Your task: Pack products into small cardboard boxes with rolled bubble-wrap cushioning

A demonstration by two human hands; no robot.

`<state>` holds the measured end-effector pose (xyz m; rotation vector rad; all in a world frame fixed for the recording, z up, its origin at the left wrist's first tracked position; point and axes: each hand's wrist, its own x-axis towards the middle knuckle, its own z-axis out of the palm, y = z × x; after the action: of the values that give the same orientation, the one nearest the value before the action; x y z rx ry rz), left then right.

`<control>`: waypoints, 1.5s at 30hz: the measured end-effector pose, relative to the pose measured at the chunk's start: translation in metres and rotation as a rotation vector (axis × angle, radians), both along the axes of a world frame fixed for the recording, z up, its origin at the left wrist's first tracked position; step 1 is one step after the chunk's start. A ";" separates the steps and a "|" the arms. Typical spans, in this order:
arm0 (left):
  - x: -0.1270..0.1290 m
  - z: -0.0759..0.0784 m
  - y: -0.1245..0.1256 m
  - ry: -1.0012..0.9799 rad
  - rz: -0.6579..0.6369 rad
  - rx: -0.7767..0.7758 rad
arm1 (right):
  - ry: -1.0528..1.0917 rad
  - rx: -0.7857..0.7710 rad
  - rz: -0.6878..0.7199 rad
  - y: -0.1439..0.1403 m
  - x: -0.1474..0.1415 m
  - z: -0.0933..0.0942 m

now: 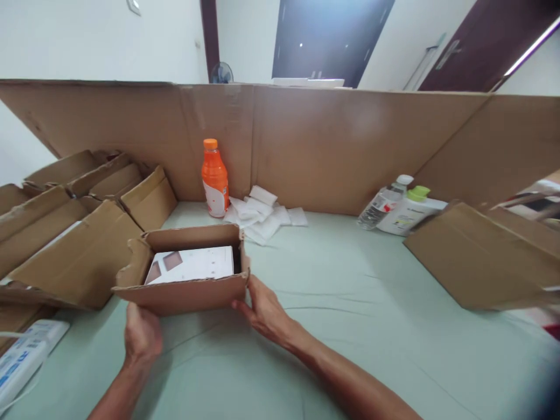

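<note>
Head view: left hand (142,333) and right hand (262,309) grip the open cardboard box (186,291) between them.

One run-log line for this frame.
left hand: holds cardboard box | right hand: holds box corner | white carton: inside | orange bottle: behind

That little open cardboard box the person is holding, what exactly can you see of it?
The small cardboard box is plain brown corrugated board, open at the top with its flaps folded outward; the left flap looks bent and ragged. It sits upright on the pale green cloth-covered surface. Inside lies a white flat package with brownish square patches. The left hand touches its lower front left corner and the right hand grips its front right corner. More brown cartons lie just to its left.
</note>
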<state>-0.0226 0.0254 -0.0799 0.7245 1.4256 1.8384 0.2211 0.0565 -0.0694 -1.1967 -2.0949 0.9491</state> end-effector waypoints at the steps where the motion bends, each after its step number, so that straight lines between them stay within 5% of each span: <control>1: 0.003 0.001 0.002 -0.029 0.016 0.017 | 0.005 -0.005 -0.022 0.001 0.003 -0.001; 7: 0.038 -0.002 0.028 -0.058 -0.143 0.074 | -0.038 0.067 -0.217 -0.010 0.046 -0.008; 13: 0.052 -0.010 0.066 0.001 -0.169 0.051 | -0.032 0.089 -0.348 -0.011 0.052 -0.015; 18: 0.062 -0.017 0.068 -0.010 -0.190 0.105 | -0.003 0.066 -0.302 0.005 0.078 -0.018; 23: 0.065 -0.025 0.058 0.020 -0.196 0.082 | -0.055 0.088 -0.176 0.056 0.125 -0.003; 28: 0.058 -0.040 0.057 -0.002 -0.194 0.044 | -0.399 0.195 -0.507 0.156 0.143 -0.001; 33: 0.045 -0.063 0.055 0.123 -0.198 -0.017 | -0.494 0.170 -0.649 0.231 0.153 -0.010; 38: 0.032 -0.076 0.050 0.217 -0.188 -0.098 | -0.522 0.122 -0.818 0.226 0.189 -0.013; 45: 0.033 -0.058 0.053 0.470 -0.152 -0.122 | -0.439 0.197 -0.666 0.215 0.184 -0.020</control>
<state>0.0106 0.0782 -0.1378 1.2223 1.7014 1.5074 0.4051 0.2711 -0.0899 -1.9397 -1.8095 0.1798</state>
